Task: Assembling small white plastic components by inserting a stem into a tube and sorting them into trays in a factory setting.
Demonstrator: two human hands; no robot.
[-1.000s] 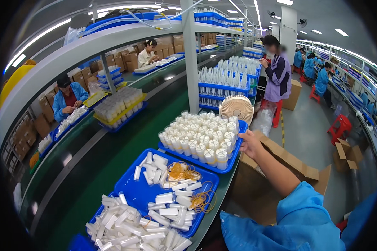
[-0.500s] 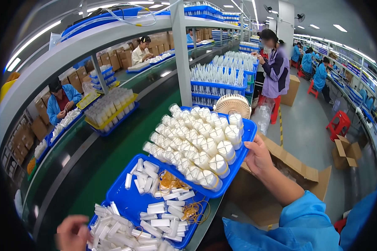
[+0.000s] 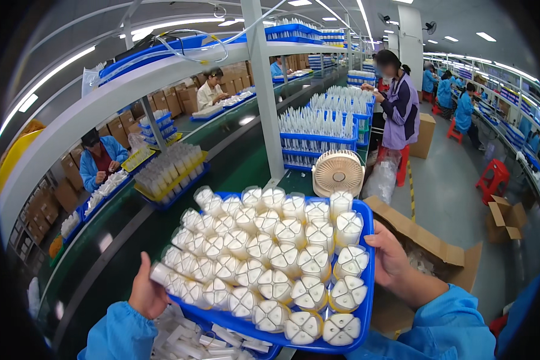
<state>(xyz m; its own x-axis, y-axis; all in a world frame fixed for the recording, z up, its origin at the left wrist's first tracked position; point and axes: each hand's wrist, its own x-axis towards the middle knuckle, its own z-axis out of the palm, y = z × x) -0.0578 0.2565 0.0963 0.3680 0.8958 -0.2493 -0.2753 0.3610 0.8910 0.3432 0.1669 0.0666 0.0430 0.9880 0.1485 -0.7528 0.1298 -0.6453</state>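
So the right grip (image 3: 393,255) is closed on the right rim of one blue tray (image 3: 365,291), thumb along the edge. The left grip (image 3: 150,289) is at the tray's left corner, thumb sticking up, fingers mostly hidden, so can't tell how tight it is. Tray's tilted above a second blue tray (image 3: 266,352). I count over thirty white bundles (image 3: 276,285), overlapping too much for exact. Loose white pieces (image 3: 177,337) below: uncountable. One beige fan (image 3: 337,173) just beyond.

A head-worn fisheye camera looks forward and down — close above the blue tray (image 3: 367,282) — while its wide view runs along the green conveyor (image 3: 237,168) and right-hand aisle (image 3: 450,192).
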